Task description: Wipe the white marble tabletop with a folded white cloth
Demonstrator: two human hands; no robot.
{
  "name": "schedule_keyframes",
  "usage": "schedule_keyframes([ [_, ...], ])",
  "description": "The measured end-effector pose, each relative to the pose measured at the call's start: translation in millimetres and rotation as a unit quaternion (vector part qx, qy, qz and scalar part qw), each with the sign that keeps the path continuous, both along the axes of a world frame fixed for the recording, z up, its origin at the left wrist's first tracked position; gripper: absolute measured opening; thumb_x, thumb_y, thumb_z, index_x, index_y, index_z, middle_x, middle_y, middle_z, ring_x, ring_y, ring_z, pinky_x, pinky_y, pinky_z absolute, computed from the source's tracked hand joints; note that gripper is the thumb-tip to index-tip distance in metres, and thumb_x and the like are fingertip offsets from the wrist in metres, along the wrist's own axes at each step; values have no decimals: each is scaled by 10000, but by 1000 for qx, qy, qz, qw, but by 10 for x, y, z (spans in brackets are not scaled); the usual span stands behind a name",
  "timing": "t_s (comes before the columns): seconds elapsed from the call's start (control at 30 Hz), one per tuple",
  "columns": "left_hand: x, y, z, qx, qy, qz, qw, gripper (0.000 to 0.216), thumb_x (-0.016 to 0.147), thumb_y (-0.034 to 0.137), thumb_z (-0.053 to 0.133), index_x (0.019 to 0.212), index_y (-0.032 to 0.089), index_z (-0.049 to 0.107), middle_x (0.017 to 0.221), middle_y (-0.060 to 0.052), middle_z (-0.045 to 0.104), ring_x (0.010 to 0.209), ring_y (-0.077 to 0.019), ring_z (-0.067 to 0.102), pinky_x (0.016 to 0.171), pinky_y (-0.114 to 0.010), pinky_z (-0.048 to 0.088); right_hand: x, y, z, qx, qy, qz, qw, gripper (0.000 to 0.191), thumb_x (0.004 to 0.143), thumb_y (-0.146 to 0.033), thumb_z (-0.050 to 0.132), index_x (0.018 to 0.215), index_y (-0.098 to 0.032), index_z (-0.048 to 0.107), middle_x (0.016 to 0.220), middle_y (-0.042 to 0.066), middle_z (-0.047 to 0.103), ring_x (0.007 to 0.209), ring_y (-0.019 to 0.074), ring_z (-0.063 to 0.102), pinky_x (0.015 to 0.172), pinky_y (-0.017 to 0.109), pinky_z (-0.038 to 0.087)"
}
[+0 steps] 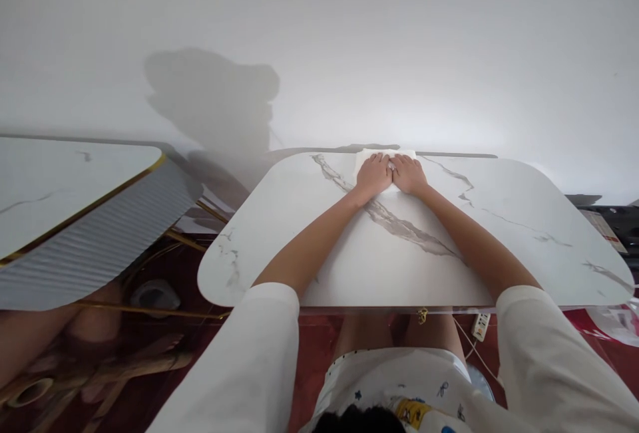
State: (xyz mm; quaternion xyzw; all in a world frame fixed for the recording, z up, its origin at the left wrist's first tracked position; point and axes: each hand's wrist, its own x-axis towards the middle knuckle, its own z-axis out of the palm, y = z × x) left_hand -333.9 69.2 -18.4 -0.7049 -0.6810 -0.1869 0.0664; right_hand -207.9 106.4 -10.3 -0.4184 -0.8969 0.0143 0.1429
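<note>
Both hands are side by side at the far edge of a white marble-patterned tabletop (329, 253), arms stretched forward. Under them lies a thin white cloth (367, 155), its edges showing beyond the fingertips; whether it is fabric or paper I cannot tell. My left hand (375, 175) presses down on it with the fingers together and slightly bent. My right hand (407, 173) does the same, its thumb side touching the left hand. A small bunched bit of the cloth shows between the thumbs. The palms and the cloth beneath them are hidden.
A white wall (399, 54) rises just behind the table. On the left stands another marble-topped table (74, 187) with a gold edge and ribbed side, a person's leg (94, 320) below it. A power strip (480, 327) lies on the red floor.
</note>
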Motion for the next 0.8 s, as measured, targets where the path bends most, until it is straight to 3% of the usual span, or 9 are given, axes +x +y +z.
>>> schedule_keyframes([
  [0.5, -115, 390, -55, 12, 26, 15, 999, 468, 938, 199, 322, 1350, 74, 503, 1412, -162, 528, 1349, -264, 432, 1135, -397, 322, -97, 347, -14, 3, 40, 4, 999, 455, 943, -215, 330, 1351, -140, 516, 1486, 134, 468, 1362, 276, 402, 1105, 474, 320],
  [0.8, -134, 445, -102, 23, 48, 9, 999, 451, 941, 196, 331, 1345, 83, 496, 1400, -165, 532, 1330, -259, 443, 1106, -405, 347, -75, 365, -46, 3, 31, 0, 1000, 492, 956, -243, 318, 1417, -146, 461, 1520, 111, 432, 1398, 280, 354, 1136, 483, 287],
])
